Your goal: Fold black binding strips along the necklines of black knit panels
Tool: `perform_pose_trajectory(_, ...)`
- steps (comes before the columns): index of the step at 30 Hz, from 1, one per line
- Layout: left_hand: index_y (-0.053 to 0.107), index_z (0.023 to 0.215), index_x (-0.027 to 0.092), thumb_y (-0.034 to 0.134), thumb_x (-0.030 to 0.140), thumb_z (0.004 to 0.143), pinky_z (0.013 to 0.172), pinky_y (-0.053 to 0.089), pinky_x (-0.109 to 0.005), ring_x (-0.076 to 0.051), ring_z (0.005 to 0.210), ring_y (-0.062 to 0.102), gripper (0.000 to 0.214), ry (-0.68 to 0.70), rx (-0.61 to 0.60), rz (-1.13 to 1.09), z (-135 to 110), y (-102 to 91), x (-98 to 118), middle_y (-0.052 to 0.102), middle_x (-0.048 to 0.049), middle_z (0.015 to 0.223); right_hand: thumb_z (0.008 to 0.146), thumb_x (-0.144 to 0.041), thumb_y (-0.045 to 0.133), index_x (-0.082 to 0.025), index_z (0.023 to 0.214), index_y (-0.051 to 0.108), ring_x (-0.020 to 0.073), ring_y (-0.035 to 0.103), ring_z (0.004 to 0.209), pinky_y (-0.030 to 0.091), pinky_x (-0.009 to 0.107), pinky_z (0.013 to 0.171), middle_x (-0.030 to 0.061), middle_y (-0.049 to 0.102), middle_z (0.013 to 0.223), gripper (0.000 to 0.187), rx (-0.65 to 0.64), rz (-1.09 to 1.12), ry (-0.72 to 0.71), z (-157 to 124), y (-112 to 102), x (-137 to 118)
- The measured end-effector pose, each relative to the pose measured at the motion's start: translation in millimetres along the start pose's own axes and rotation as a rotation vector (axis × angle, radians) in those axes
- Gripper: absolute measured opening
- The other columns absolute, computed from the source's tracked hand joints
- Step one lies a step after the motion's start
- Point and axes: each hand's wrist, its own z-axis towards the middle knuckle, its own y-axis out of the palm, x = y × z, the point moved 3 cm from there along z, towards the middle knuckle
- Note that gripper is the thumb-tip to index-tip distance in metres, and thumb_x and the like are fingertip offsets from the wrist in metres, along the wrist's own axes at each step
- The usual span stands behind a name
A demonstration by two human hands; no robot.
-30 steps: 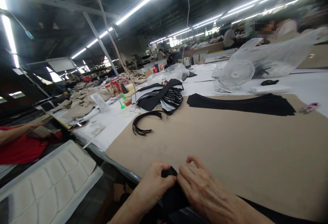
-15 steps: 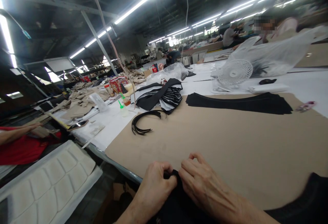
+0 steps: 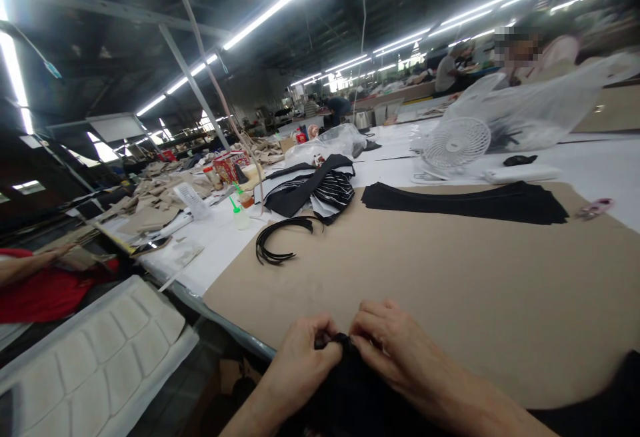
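Evidently soft, matt black cloth (image 3: pixel 355 390) hangs at six o'clock, by the near edge of the worktop (image 3: pixel 217 250), its upper edge bunched between both hands. The left hand (image 3: pixel 313 354) grips it between thumb and curled fingers; the right hand (image 3: pixel 400 340) pinches the same edge just beside. Smooth tan sheeting (image 3: pixel 425 277) covers the surface ahead. From the hands, thin curved black strips (image 3: pixel 267 240) lie at eleven o'clock; between one and two, a flat stack of black panels (image 3: pixel 465 204) with concave upper edges; beyond, a white latticed fan (image 3: pixel 457 144).
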Motion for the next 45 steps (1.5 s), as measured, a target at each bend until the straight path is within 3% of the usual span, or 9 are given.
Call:
perform_pose_trajectory(4,0.067,0.078,0.013,0.053,0.026,0.071,0.059,0.034,-0.022,-0.011,0.064,0.046,0.019,0.022,-0.076,-0.060,-0.4,-1.2,-0.8,0.054,0.0027,0.066,0.094,-0.010,0.042,-0.021,0.085,0.059,0.0156,0.051,0.073,0.034,0.034,0.079,-0.0008,0.058,0.085,0.022,-0.059,-0.109,-0.085,-2.9,-2.6,-2.4)
perform_pose_trajectory(8,0.069,0.073,0.012,0.055,0.025,0.069,0.056,0.032,-0.022,-0.011,0.059,0.042,0.020,-0.016,-0.053,-0.077,-3.6,-2.5,-1.5,0.051,0.0028,0.060,0.096,-0.009,0.039,-0.022,0.088,0.058,0.0146,0.053,0.078,0.033,0.034,0.083,-0.0015,0.058,0.087,0.024,-0.045,-0.017,-0.049,-5.4,-6.0,-2.3)
perform_pose_trajectory(14,0.066,0.072,0.010,0.055,0.029,0.069,0.051,0.028,-0.022,-0.009,0.055,0.037,0.022,-0.080,-0.042,-0.210,-4.2,-1.0,-4.9,0.047,0.0033,0.058,0.087,-0.011,0.054,-0.022,0.088,0.058,0.0182,0.050,0.082,0.031,0.035,0.079,-0.0002,0.057,0.089,0.012,0.057,-0.087,-0.072,-10.5,1.4,-6.0)
perform_pose_trajectory(21,0.063,0.068,0.012,0.051,0.026,0.071,0.053,0.031,-0.021,-0.010,0.057,0.040,0.019,-0.007,-0.018,-0.111,-4.5,-1.4,-3.1,0.048,0.0033,0.059,0.080,-0.011,0.057,-0.021,0.080,0.054,0.0194,0.045,0.074,0.028,0.035,0.075,-0.0002,0.055,0.080,0.010,0.272,-0.287,-0.199,-10.0,15.9,-14.4)
perform_pose_trajectory(26,0.062,0.067,0.012,0.050,0.025,0.073,0.053,0.031,-0.021,-0.010,0.059,0.041,0.019,0.020,0.006,-0.061,-5.9,-1.6,-0.9,0.048,0.0037,0.059,0.076,-0.008,0.055,-0.021,0.077,0.052,0.0194,0.043,0.070,0.027,0.035,0.071,0.0007,0.053,0.077,0.013,0.349,-0.404,-0.231,-8.5,20.0,-16.4)
perform_pose_trajectory(40,0.066,0.065,0.015,0.050,0.026,0.073,0.057,0.036,-0.022,-0.015,0.063,0.052,0.020,0.025,0.071,0.092,-12.8,2.1,8.6,0.059,0.0016,0.062,0.073,-0.004,0.052,-0.020,0.075,0.053,0.0189,0.042,0.067,0.026,0.034,0.070,0.0021,0.053,0.072,0.016,0.410,-0.447,-0.251,-12.7,27.9,-18.2)
perform_pose_trajectory(45,0.068,0.066,0.016,0.049,0.024,0.074,0.060,0.038,-0.023,-0.015,0.064,0.054,0.023,0.032,0.106,0.161,-14.4,3.0,13.0,0.061,0.0014,0.062,0.076,-0.001,0.048,-0.020,0.074,0.052,0.0174,0.045,0.065,0.030,0.032,0.067,0.0012,0.053,0.073,0.019,0.376,-0.294,-0.171,-13.2,25.1,-14.8)
